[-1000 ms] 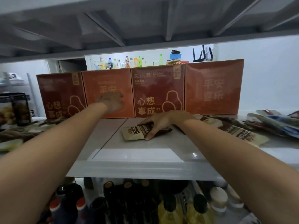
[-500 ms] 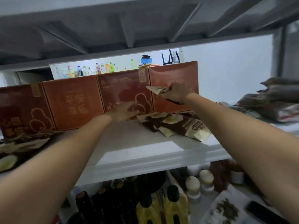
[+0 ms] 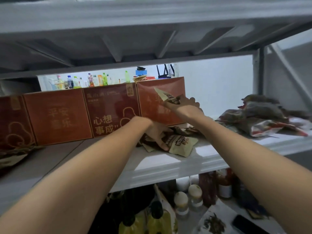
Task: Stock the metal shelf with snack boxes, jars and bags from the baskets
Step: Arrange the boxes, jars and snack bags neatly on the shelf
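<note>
Several red snack boxes (image 3: 58,116) stand in a row at the back of the white metal shelf (image 3: 168,168). A small pile of brown-and-beige snack bags (image 3: 181,143) lies in front of the rightmost box (image 3: 150,102). My left hand (image 3: 157,132) reaches into that pile, fingers on the top bag. My right hand (image 3: 186,105) is raised in front of the rightmost box and holds one snack bag (image 3: 166,97) in the air, its corner pointing up and left.
More bags are heaped at the shelf's right end (image 3: 263,115), and others lie at the far left (image 3: 11,154). The shelf below holds bottles (image 3: 157,218) and white-capped jars (image 3: 181,200). Another shelf board (image 3: 152,17) hangs close overhead.
My view has swung right. My right hand lifted a bag off the shelf and holds it in front of the rightmost box. My left hand moved from the boxes down onto the bag pile.
</note>
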